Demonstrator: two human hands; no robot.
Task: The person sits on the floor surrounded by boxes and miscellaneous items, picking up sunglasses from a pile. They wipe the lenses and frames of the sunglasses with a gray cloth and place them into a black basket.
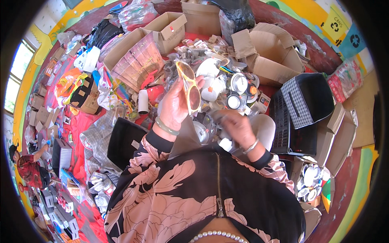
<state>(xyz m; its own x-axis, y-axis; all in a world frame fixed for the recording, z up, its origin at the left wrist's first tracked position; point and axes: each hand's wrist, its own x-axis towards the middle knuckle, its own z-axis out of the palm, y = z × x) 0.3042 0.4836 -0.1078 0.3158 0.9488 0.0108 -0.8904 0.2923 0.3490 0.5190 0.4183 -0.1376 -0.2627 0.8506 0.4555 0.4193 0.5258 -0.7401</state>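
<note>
My left hand (pixel 173 102) is raised and closed on a pair of sunglasses (pixel 194 98) with a yellow frame and brown lenses. They are tilted nearly upright, one lens above the other. To the right, my right hand (pixel 238 128) hovers over my lap with bent fingers. Motion smears its fingertips, so whether anything is between them cannot be made out. Beyond both hands lies a mixed heap with white round pieces (pixel 209 67), a round black-and-white item (pixel 233 101) and small boxes (pixel 264 102). A white cardboard tube (pixel 143 101) stands left of my left wrist.
Open cardboard boxes (pixel 275 47) stand behind the heap. A black crate (pixel 283 121) and a houndstooth-patterned bin (pixel 303 99) are on the right. An empty black bin (pixel 125 142) sits at my left elbow. Another person (pixel 30 168) works at far left among scattered goods.
</note>
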